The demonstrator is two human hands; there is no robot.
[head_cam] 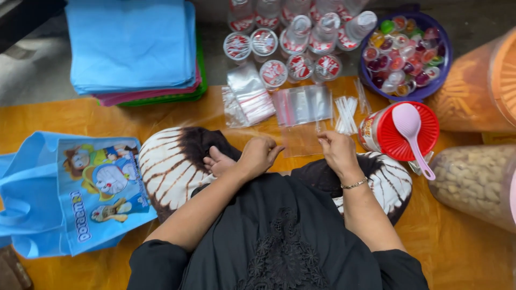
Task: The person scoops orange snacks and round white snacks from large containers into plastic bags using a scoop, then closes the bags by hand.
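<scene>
Left hand (259, 156) and right hand (337, 150) each pinch one top corner of a clear plastic bag (302, 140), lying flat near the knees. Thin, limp and slippery, it is best held by its edges. Far left: folded cloth bags (131, 45); far right: sealed cups (290, 40), jelly bowl (430, 88), red-lidded jar (400, 134) beside it.

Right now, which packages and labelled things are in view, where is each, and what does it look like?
Clear bag: between left hand and right hand, flat.
Cups: top centre, clear, red-white lids.
Jar: right, red lid, pink spoon on top.
Tote bag: left, blue, cartoon print.
</scene>
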